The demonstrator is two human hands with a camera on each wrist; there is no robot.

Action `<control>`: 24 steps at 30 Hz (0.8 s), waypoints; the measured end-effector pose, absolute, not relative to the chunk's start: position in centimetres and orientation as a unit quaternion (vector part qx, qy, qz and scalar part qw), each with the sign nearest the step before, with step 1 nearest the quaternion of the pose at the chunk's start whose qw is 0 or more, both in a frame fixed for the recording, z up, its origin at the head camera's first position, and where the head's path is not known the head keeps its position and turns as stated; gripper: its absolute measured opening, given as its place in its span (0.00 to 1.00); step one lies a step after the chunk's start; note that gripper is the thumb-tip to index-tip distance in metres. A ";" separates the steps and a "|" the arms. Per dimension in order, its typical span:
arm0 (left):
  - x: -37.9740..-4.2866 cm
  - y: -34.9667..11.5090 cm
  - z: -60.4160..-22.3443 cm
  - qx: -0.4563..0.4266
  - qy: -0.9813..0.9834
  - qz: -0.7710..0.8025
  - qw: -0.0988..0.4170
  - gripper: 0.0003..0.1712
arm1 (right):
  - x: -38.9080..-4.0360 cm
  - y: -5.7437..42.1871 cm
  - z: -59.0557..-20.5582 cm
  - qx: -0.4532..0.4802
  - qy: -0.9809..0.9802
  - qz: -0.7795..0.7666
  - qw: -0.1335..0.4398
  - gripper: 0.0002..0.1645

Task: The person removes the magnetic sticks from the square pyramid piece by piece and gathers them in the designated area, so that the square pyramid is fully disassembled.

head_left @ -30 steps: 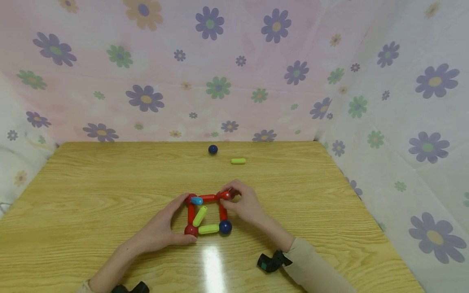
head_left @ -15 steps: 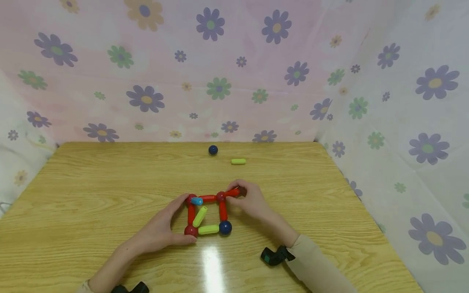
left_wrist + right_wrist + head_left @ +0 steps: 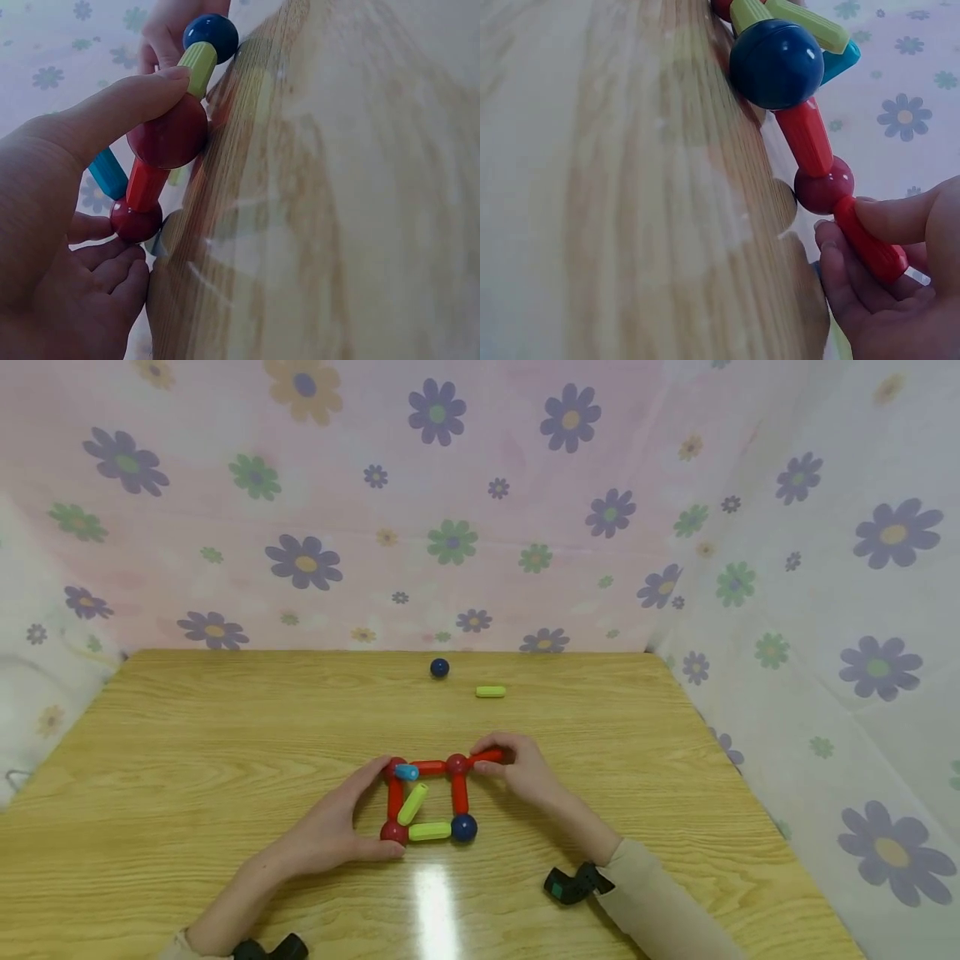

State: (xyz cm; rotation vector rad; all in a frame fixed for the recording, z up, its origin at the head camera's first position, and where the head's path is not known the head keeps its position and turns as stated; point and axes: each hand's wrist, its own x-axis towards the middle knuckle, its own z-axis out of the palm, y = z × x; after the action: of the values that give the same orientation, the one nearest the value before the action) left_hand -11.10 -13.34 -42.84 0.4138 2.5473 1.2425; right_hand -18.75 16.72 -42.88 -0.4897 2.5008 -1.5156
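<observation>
A square frame of magnetic rods and balls lies on the wooden table. Its corners are a far-left red ball (image 3: 395,768), a near-left red ball (image 3: 171,135), a far-right red ball (image 3: 825,185) and a near-right blue ball (image 3: 777,64). A light-blue rod (image 3: 407,772) and a yellow-green rod (image 3: 412,804) rise from the left balls. My left hand (image 3: 322,831) holds the frame's left side, thumb at the near ball, fingers by the far one. Thumb and fingers of my right hand (image 3: 527,774) pinch a red rod (image 3: 870,241) that touches the far-right ball and points outward.
Farther back on the table (image 3: 225,718) lie a loose dark-blue ball (image 3: 439,668) and a loose yellow-green rod (image 3: 491,692). Flowered cloth (image 3: 495,552) hangs behind and along the sides. Black devices sit on both wrists.
My right hand has shifted rightward, swinging the red rod from pointing upward at the far-right ball to sticking out to the right. The left hand keeps its hold on the frame.
</observation>
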 end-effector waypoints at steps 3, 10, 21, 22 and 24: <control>-11.1 -13.3 -42.8 0.144 0.881 0.429 0.139 0.67 | -18.8 16.8 -43.0 -0.163 0.841 -0.507 0.091 0.10; -11.1 -13.3 -42.8 0.137 0.882 0.428 0.139 0.67 | -18.7 16.8 -43.7 -0.170 0.838 -0.512 0.088 0.12; -11.0 -13.2 -42.7 0.141 0.886 0.423 0.128 0.68 | -18.3 16.6 -44.4 -0.178 0.843 -0.505 0.042 0.10; -11.0 -13.1 -42.7 0.142 0.886 0.423 0.127 0.68 | -18.3 16.6 -44.5 -0.179 0.844 -0.504 0.038 0.10; -11.0 -13.1 -42.7 0.141 0.886 0.423 0.128 0.68 | -18.3 16.6 -44.6 -0.180 0.843 -0.506 0.035 0.09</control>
State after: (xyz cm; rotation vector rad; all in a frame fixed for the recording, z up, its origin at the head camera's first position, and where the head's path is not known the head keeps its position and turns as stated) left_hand -10.96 -13.11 -42.72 0.4115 2.5771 1.2306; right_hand -18.31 16.56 -44.58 -0.5539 2.5906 -1.5550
